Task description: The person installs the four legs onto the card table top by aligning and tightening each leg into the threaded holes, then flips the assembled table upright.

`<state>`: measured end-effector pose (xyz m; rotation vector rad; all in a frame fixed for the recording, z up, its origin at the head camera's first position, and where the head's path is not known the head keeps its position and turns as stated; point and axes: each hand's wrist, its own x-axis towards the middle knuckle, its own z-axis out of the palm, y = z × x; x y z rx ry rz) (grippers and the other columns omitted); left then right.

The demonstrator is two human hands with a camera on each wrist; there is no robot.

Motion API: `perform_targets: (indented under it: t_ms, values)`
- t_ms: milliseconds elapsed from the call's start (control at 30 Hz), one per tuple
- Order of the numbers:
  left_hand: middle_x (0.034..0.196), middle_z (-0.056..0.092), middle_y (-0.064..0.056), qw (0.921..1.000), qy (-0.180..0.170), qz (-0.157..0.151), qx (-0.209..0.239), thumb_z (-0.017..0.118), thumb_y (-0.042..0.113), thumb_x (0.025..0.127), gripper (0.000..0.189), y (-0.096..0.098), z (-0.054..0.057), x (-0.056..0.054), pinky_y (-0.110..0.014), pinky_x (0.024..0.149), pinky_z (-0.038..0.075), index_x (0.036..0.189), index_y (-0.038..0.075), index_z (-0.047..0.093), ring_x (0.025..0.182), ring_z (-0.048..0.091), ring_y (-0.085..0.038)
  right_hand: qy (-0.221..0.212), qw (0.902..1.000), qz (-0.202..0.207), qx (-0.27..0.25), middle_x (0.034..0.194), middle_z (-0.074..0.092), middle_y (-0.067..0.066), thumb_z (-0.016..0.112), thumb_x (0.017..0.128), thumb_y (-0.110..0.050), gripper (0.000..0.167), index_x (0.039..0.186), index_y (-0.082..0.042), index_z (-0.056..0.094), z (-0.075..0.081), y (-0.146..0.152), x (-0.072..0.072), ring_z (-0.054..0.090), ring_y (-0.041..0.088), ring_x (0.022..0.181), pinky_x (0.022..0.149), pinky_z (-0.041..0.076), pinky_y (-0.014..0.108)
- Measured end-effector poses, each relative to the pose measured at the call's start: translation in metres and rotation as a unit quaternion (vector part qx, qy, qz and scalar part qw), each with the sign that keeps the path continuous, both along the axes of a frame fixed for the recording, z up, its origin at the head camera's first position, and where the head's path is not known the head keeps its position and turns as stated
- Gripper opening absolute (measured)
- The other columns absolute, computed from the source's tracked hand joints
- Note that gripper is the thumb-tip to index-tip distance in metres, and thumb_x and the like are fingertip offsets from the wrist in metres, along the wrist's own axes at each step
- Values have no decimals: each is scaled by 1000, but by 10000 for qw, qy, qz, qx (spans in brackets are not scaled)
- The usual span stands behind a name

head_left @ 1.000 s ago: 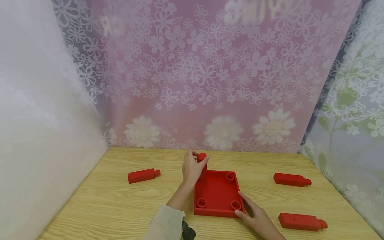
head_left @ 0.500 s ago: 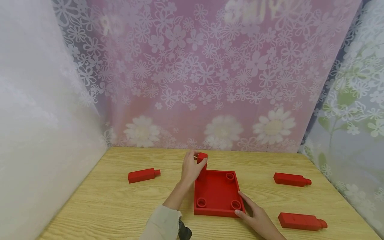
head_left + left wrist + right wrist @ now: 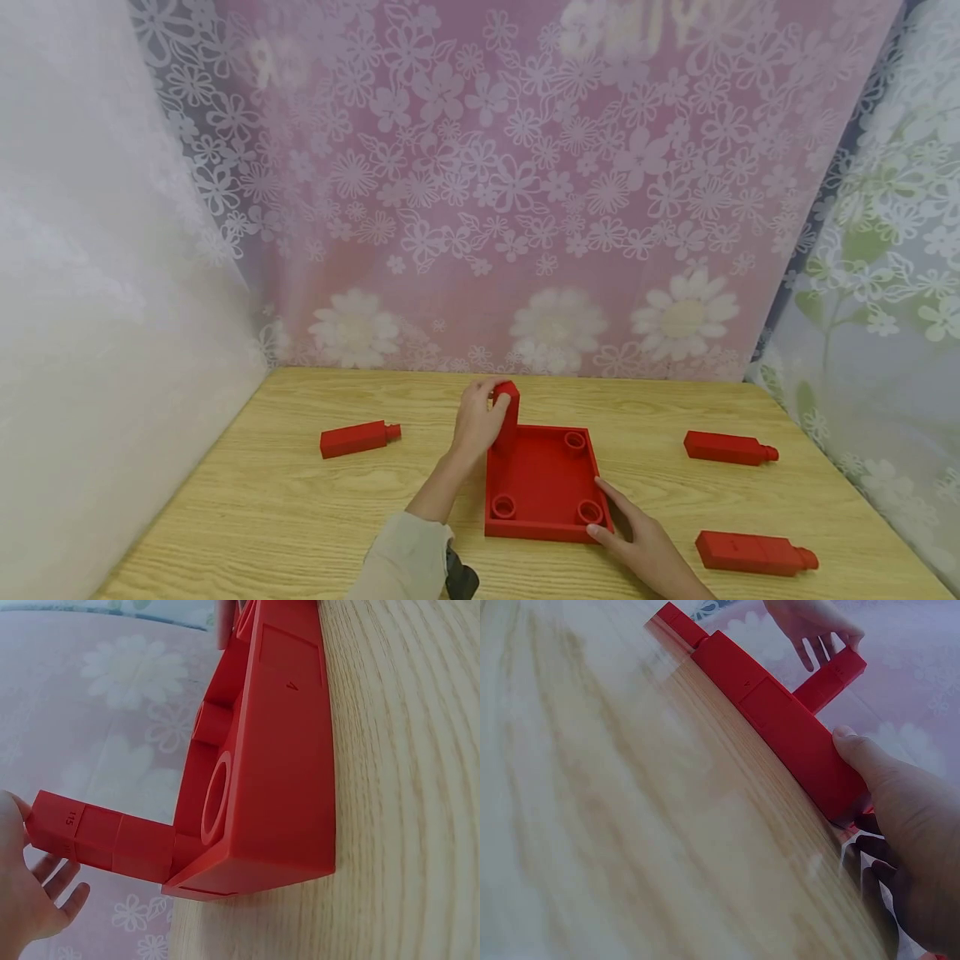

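Observation:
A red square post stands upright at the far left corner of a shallow red tray. My left hand pinches the post near its top, thumb on the near side and fingers behind. In the left wrist view, the post bears small raised figures, and its lower end is hidden at the tray's corner. Round sockets show in the tray's other corners, such as the near left socket. My right hand grips the tray's near right corner, thumb on the rim and fingers along the outer side.
One more red post with a narrow round end lies to the left on the wooden table. Two others, a far post and a near post, lie on the right. A flowered curtain hangs behind.
My left hand has shifted its fingers at the top of the post, and the post has turned slightly. The left forearm has moved a little left. The right hand and tray stay still.

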<state>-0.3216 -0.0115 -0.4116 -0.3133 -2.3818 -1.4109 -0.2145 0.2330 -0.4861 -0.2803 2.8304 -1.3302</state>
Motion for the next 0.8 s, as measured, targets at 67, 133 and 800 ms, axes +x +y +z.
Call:
perform_targets:
  t_ms: [67, 133, 800]
  values:
    - [105, 53, -7, 10000, 0, 7, -34, 51, 18, 89, 31, 1, 0, 1, -39, 70, 44, 117, 13, 62, 94, 48, -23, -2, 10000, 2, -11, 141, 36, 15, 63, 84, -46, 70, 142, -18, 36, 0, 0, 0, 32, 35, 128, 97, 30, 52]
    - [107, 53, -7, 9999, -3, 118, -60, 53, 23, 89, 33, 4, 0, 2, -38, 70, 45, 120, 13, 60, 94, 49, -22, -11, 10000, 17, -20, 141, 36, 15, 63, 83, -45, 70, 142, -17, 36, 0, 0, 1, 32, 35, 127, 97, 31, 51]
    - [94, 52, -2, 9897, 541, 1318, 171, 74, 31, 78, 40, 22, -6, 3, -31, 60, 46, 103, 8, 54, 83, 53, -18, 9, 10000, 23, -59, 140, 37, 14, 63, 83, -45, 70, 142, -18, 37, 1, 0, 0, 33, 33, 127, 97, 32, 50]
